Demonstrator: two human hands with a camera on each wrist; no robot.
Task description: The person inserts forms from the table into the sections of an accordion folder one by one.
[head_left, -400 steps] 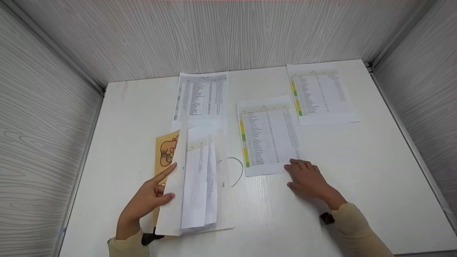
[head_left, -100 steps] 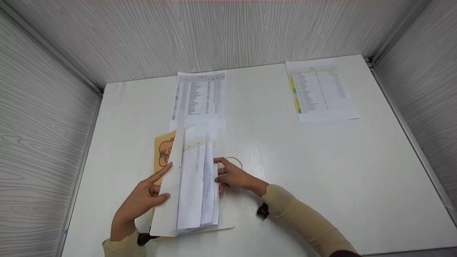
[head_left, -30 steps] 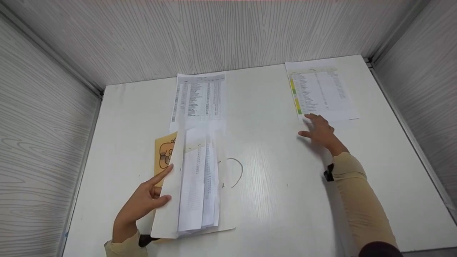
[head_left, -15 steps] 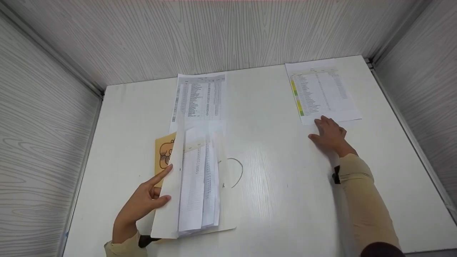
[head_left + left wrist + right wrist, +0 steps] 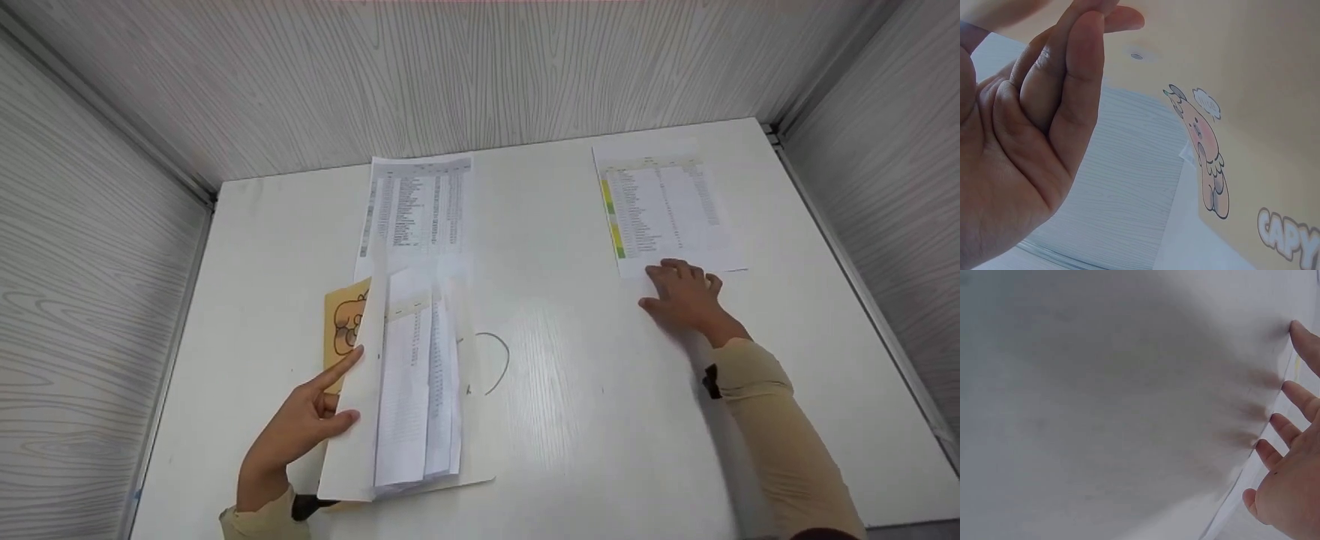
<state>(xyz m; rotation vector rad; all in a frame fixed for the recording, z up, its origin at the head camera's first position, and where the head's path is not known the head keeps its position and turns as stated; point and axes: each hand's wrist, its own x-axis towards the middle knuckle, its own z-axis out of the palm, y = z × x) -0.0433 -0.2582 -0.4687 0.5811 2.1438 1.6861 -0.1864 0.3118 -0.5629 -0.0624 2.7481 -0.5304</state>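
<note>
My left hand point(image 5: 296, 420) pinches the raised cover of a paper folder point(image 5: 351, 457), its thumb and index finger on the pale inner side. Tan with cartoon animals and the letters "CAPY", the cover's outer face point(image 5: 1275, 140) fills much of the left wrist view. Inside the folder stand several printed sheets point(image 5: 405, 420), slightly fanned. At the far right lies a printed sheet point(image 5: 660, 202) with a yellow and green strip down its left side. My right hand point(image 5: 686, 296) rests its spread fingertips on that sheet's near edge; the right wrist view shows these fingers point(image 5: 1300, 399) pressing along the edge.
Another printed sheet point(image 5: 424, 202) with grey columns lies behind the folder, its lower part overlapped by it. A thin curved dark line point(image 5: 504, 364) shows on the white table point(image 5: 570, 420) right of the folder. Grey wood-grain panels point(image 5: 480, 75) enclose the back and sides.
The middle sheet seen earliest left the table, and my right hand was at the folder's papers afterwards. That hand then reached the far-right sheet, which has since slid nearer. My left hand kept its hold.
</note>
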